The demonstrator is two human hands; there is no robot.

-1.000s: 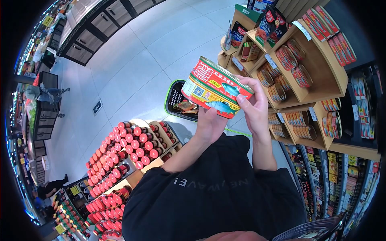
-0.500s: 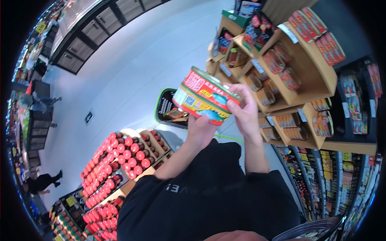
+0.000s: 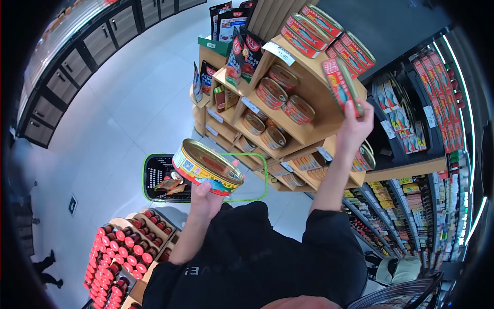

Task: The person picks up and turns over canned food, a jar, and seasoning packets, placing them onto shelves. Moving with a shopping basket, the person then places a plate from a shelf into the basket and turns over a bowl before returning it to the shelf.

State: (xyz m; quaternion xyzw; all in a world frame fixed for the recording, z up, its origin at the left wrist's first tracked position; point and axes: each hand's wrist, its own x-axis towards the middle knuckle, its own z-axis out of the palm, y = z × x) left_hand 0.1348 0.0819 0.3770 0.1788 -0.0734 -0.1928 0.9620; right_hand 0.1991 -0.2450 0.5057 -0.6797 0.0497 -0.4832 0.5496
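Note:
My left hand (image 3: 207, 200) is closed around a large oval fish tin (image 3: 208, 167) in front of my chest. Its bare gold lid with a pull ring faces up, and its side has a yellow band with a square code. My right hand (image 3: 356, 123) reaches out to the right and grips a red oval fish tin (image 3: 340, 85) tilted on its side. That tin is at the edge of the wooden shelf unit (image 3: 321, 123), beside stacked red fish tins (image 3: 352, 54); whether it touches them I cannot tell.
A black shopping basket (image 3: 149, 177) with a few packaged items is on the floor beyond my left hand. Red-lidded jars (image 3: 123, 247) fill a display at lower left. Pouches (image 3: 242, 54) stand atop the shelf's far end; packed aisle shelving (image 3: 406, 206) runs at right.
My hands, together at the oval tinned fish before, are now apart. The right has moved out to the shelf with a red tin; the left keeps a tin. The view has shifted right.

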